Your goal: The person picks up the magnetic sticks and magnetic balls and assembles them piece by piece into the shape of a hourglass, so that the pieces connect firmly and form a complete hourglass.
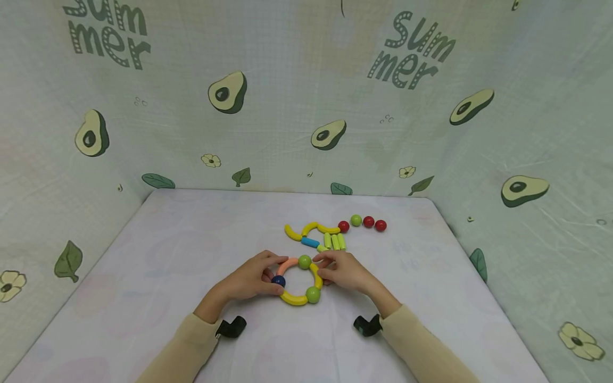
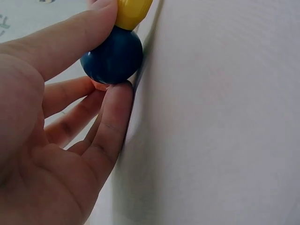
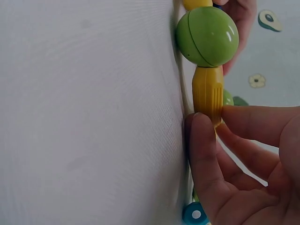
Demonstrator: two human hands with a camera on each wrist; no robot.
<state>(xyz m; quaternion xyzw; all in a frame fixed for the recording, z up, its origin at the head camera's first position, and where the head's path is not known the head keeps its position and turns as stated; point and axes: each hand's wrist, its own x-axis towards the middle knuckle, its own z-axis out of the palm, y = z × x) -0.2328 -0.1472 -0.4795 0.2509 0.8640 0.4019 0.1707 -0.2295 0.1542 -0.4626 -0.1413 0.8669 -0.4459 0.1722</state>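
On the table lies a ring of magnetic-looking toy pieces: a pink curved rod (image 1: 287,265), two yellow curved rods (image 1: 294,300), two green balls (image 1: 313,294) and a dark blue ball (image 2: 111,56). My left hand (image 1: 249,277) holds the ring's left side, thumb at the joint of the blue ball and the lower yellow rod, fingertips by the blue ball and the pink rod. My right hand (image 1: 346,270) pinches the right-hand yellow rod (image 3: 208,93) between thumb and fingers, below a green ball in the right wrist view.
Behind the ring lie more yellow curved rods (image 1: 328,230), a blue rod (image 1: 310,242) and several short light-green rods (image 1: 334,242). Red balls (image 1: 368,222) and a green ball (image 1: 356,220) sit at the back right. A patterned cloth (image 1: 287,149) hangs round the table.
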